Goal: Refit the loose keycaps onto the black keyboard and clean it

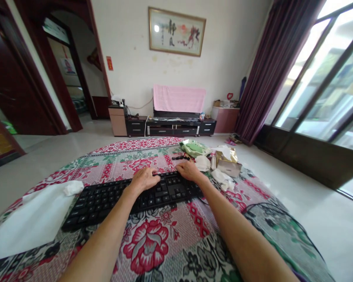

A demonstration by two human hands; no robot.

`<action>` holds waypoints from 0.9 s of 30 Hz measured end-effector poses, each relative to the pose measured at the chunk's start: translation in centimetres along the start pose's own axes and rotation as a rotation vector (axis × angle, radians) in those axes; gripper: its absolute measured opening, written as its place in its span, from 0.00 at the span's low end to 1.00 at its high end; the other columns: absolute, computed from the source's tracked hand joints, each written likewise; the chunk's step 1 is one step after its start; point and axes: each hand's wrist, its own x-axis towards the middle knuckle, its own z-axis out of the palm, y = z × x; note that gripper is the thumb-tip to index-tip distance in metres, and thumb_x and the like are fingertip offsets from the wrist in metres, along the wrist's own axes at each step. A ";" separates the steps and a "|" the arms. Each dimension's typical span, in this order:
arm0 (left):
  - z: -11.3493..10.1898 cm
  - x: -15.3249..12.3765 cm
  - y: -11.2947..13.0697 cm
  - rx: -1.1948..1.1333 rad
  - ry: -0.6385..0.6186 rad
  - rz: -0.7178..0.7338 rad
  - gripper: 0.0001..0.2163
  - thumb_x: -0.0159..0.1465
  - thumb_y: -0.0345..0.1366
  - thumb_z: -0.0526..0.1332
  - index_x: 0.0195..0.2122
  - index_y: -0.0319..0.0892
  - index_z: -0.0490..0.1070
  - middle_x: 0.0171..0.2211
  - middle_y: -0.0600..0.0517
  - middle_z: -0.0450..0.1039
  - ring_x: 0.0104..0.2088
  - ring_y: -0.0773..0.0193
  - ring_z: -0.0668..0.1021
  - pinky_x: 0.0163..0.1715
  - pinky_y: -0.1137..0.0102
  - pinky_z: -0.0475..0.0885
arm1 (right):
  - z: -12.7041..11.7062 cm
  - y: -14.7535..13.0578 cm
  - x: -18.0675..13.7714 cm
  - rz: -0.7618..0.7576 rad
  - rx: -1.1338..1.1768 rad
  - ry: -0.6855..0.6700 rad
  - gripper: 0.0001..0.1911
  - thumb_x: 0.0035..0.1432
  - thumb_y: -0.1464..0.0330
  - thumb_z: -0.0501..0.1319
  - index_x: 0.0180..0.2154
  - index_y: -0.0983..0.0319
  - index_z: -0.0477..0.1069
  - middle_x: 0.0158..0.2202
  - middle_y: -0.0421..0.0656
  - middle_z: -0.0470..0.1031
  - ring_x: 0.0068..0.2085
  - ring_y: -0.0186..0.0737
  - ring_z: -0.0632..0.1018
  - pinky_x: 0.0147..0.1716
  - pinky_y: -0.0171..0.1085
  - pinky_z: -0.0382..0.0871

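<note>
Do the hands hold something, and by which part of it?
Left hand and right hand are at the far edge of the black keyboard; whether they grip or only touch it cannot be told.

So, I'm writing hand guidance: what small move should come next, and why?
Probably turning the keyboard a little straighter: it slants across the view, and the left hand and right hand are both at its far edge.
</note>
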 end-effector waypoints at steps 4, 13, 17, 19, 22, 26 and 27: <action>0.2 0.7 0.9 -0.003 -0.026 0.041 0.16 0.58 0.45 0.51 0.34 0.45 0.75 0.33 0.48 0.77 0.36 0.57 0.77 0.33 0.68 0.67 | 0.4 1.0 2.6 0.038 0.007 0.077 0.16 0.56 0.68 0.50 0.35 0.62 0.76 0.34 0.45 0.77 0.35 0.39 0.74 0.35 0.32 0.61; 0.7 0.7 0.2 -0.027 -0.135 0.161 0.26 0.55 0.56 0.52 0.44 0.40 0.72 0.43 0.42 0.72 0.43 0.55 0.74 0.40 0.67 0.67 | 2.0 1.9 4.4 0.008 0.016 0.074 0.16 0.54 0.69 0.51 0.38 0.61 0.77 0.34 0.44 0.77 0.37 0.40 0.75 0.37 0.34 0.64; 0.9 1.2 0.2 -0.011 -0.178 0.140 0.26 0.54 0.56 0.53 0.43 0.41 0.73 0.42 0.43 0.71 0.42 0.54 0.73 0.38 0.66 0.68 | 1.7 2.2 5.9 0.022 -0.093 0.085 0.17 0.53 0.70 0.53 0.42 0.60 0.75 0.40 0.46 0.74 0.42 0.41 0.73 0.41 0.36 0.64; 0.9 1.2 0.2 -0.005 -0.187 0.145 0.26 0.54 0.56 0.53 0.43 0.41 0.72 0.42 0.43 0.71 0.43 0.54 0.73 0.39 0.66 0.67 | 1.7 2.3 6.7 0.031 -0.143 0.092 0.18 0.53 0.70 0.53 0.45 0.58 0.73 0.45 0.46 0.71 0.45 0.43 0.71 0.44 0.38 0.63; 1.0 1.1 0.2 -0.020 -0.173 0.149 0.26 0.54 0.55 0.53 0.44 0.42 0.72 0.42 0.43 0.71 0.43 0.54 0.73 0.41 0.65 0.67 | 2.1 2.5 7.8 0.010 -0.208 0.040 0.19 0.53 0.69 0.53 0.47 0.55 0.71 0.50 0.45 0.68 0.48 0.46 0.68 0.45 0.43 0.62; 1.1 1.0 0.3 -0.039 -0.151 0.143 0.25 0.54 0.55 0.53 0.44 0.43 0.72 0.42 0.43 0.71 0.44 0.53 0.73 0.42 0.65 0.67 | 2.8 2.4 8.7 -0.001 -0.240 -0.016 0.18 0.54 0.67 0.53 0.46 0.52 0.72 0.51 0.43 0.66 0.48 0.48 0.67 0.45 0.49 0.60; 1.0 1.0 0.3 -0.040 -0.151 0.140 0.25 0.54 0.55 0.54 0.44 0.43 0.72 0.43 0.43 0.71 0.44 0.53 0.73 0.42 0.65 0.67 | 2.9 2.3 8.8 -0.003 -0.241 -0.024 0.17 0.54 0.67 0.53 0.44 0.51 0.72 0.51 0.43 0.66 0.48 0.48 0.67 0.45 0.50 0.60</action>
